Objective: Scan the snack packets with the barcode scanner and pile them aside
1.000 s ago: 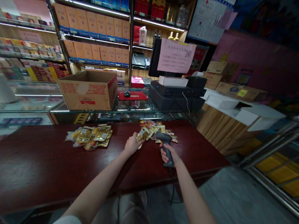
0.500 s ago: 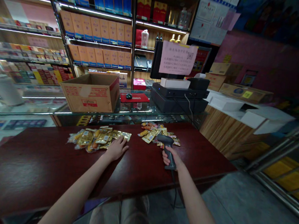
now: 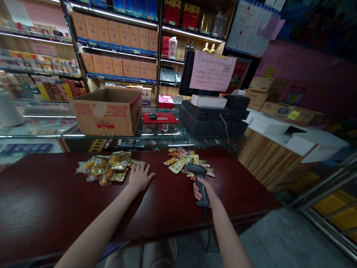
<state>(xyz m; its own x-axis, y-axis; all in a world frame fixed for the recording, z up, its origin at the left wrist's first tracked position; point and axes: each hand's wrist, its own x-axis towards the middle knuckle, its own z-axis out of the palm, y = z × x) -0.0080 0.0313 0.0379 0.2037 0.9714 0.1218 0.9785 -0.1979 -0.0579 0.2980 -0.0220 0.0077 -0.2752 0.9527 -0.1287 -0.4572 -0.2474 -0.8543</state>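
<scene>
Head view: left hand flat on the counter, fingers loose, snack packets at its 10 o'clock. Right hand clenched round a barcode scanner, lol.

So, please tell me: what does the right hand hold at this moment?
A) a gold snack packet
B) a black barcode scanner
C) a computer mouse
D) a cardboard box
B. The right hand grips the black barcode scanner by its handle, and its cord hangs down below.
</scene>
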